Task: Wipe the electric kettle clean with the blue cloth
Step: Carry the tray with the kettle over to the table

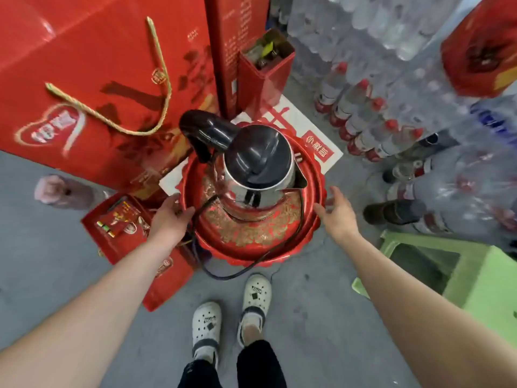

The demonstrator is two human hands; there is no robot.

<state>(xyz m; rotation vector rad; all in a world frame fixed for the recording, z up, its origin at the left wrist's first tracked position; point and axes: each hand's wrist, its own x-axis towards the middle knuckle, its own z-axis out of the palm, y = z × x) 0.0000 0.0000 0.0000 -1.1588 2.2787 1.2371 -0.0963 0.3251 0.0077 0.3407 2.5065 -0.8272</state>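
Observation:
A steel electric kettle (253, 191) with a black lid and black handle stands on a round red tray (251, 247) with gold patterning. Its black cord (223, 275) loops over the tray's near rim. My left hand (170, 217) rests on the tray's left rim, fingers curled at the edge. My right hand (337, 214) hovers just off the tray's right rim, fingers spread, holding nothing. No blue cloth is in view.
Large red gift bags (92, 88) stand behind and left of the tray. Shrink-wrapped water bottles (363, 119) are piled at the right. A green plastic stool (475, 278) is at the near right. A small red tray (117, 222) lies left. My feet in white clogs (232, 317) stand on the grey floor.

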